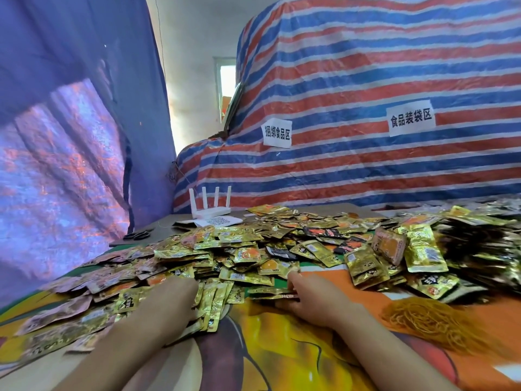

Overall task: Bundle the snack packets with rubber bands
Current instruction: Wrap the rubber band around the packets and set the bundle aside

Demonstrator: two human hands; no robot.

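both hands are working at the near edge of the heap of snack packets (242, 249), which is spreading across the middle of the frame from the left edge to the right edge. the right hand (307, 300), in the lower centre, is pinching a thin flat stack (270, 295) of gold packets, thumb on top and fingers underneath. the left hand (177, 297), just left of it, is lying on loose packets. its fingers are hiding behind the back of the hand, so i cannot tell whether it is gripping anything or only pressing down.

the rubber bands (431, 320) are sitting in a tangled orange heap at the lower right of the frame, on the table cover (282, 348), well apart from the pinched stack and not yet in use.

what is looking risky from here:
- the foil is probably slippery, so the stack may fan out or slide apart if the pinch is loosening while a band is being fetched.
- the bands are lying knotted together, so a one-handed pull may be bringing up several at once.
- stray packets touching the stack may be getting caught in the bundle, leaving it uneven.
- a forearm sweeping across may be pushing packets off the near left edge.
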